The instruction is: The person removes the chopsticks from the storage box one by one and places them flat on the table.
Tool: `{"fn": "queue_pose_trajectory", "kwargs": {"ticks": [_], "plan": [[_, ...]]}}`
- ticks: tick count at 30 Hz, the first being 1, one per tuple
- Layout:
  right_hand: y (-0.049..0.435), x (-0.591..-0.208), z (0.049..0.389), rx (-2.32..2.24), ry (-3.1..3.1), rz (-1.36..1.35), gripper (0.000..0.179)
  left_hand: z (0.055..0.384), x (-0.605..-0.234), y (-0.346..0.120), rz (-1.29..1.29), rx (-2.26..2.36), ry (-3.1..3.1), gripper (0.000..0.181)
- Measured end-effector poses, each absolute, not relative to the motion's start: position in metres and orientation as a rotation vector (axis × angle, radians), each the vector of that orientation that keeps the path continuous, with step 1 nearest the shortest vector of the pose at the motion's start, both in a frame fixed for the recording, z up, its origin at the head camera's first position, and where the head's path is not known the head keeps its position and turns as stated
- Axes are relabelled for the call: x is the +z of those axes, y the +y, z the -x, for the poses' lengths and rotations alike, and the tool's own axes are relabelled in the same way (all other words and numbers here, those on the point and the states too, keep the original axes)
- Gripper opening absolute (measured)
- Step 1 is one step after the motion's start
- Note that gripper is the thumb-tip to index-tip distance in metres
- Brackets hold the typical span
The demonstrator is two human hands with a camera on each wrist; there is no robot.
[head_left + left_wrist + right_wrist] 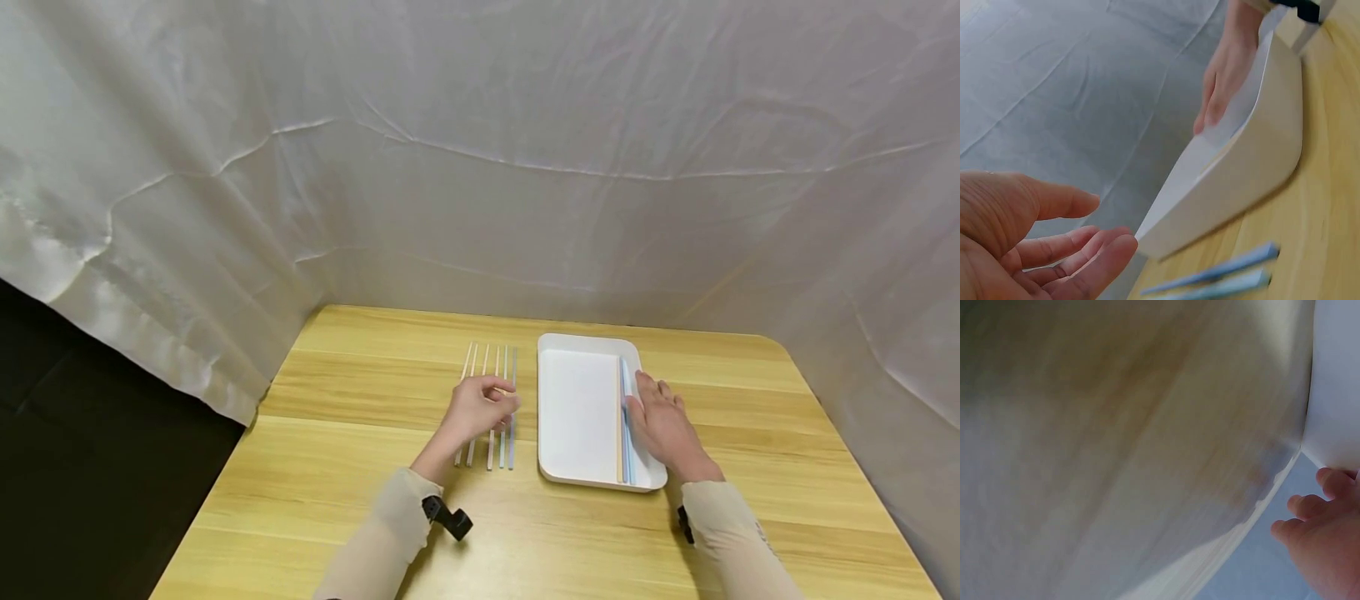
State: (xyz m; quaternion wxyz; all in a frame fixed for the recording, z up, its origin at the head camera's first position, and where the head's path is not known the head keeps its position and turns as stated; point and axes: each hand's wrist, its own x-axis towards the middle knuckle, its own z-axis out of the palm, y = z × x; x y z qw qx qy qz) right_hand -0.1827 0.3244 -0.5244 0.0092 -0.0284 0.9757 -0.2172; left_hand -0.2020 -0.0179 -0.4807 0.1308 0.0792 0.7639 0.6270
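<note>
My left hand [483, 407] hovers over a row of several pastel chopsticks lying side by side on the table. In the left wrist view its thumb and fingers are apart with nothing between them. A blue chopstick [1229, 267] and a pale green chopstick [1235, 285] lie below it, tapering toward the far end. To the right stands a white tray [577, 417]. Along its right side lie a yellow chopstick [619, 425] and blue chopsticks [627, 458]. My right hand [666, 429] rests at the tray's right rim, fingers extended and thumb over the inside.
The wooden table [337, 467] ends at a pale curtain [465, 217] behind and on both sides. Dark floor [90, 450] shows beyond the left edge. A black wrist camera [450, 517] sticks out from the left sleeve.
</note>
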Motion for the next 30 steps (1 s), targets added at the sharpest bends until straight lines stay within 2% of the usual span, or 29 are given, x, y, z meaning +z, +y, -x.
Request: {"fn": "queue_pose_trajectory", "kwargs": {"ticks": [16,30], "plan": [[0.327,-0.529,0.185,-0.661,3.071,0.092,0.069,0.187,-0.478,0.049,-0.343,1.744,2.159,0.031],[0.328,-0.529,0.186,-0.646,3.055,0.069,0.071,0.183,-0.495,0.096,-0.298,1.644,2.163,0.028]]}}
